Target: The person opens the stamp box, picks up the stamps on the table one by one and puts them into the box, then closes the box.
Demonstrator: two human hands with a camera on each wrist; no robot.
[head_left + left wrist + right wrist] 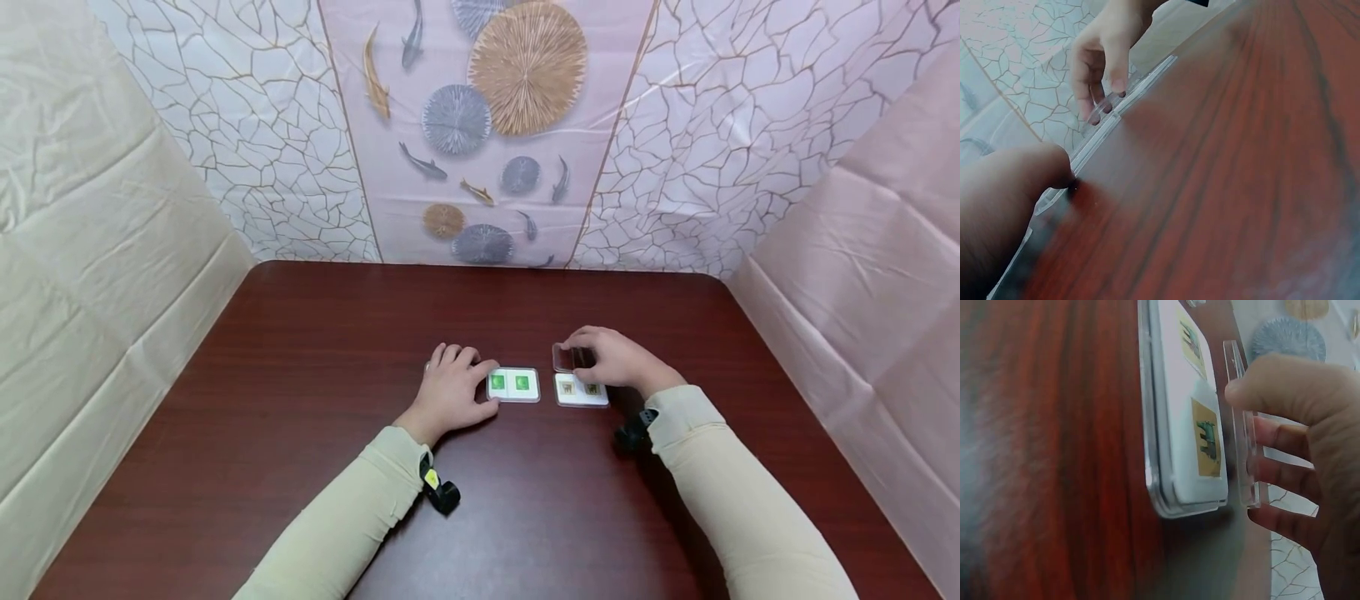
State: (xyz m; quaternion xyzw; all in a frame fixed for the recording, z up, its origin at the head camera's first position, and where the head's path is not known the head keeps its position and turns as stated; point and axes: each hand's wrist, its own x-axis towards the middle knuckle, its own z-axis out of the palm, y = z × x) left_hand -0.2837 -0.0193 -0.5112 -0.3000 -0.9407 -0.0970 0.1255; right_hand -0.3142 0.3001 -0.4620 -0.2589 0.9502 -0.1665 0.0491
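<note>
My left hand (450, 387) lies at the left end of a flat clear case (512, 397) with two green stamp-like pictures on white. Its thumb and index finger grip the case at opposite long edges; in the left wrist view the thumb (1029, 172) meets the near edge. To the right, my right hand (618, 358) pinches a clear plastic lid (1243, 444) between thumb and fingers. That lid is tilted up behind a second case (1179, 456), whose white insert bears two small gold-toned pictures with dark green figures. The right hand covers part of this case in the head view.
The two cases lie side by side on a dark red-brown wooden table (315, 400), a narrow gap between them. A patterned cloth (457, 192) hangs behind the table, and plain pale cloths flank it. Each wrist wears a small black camera (442, 496).
</note>
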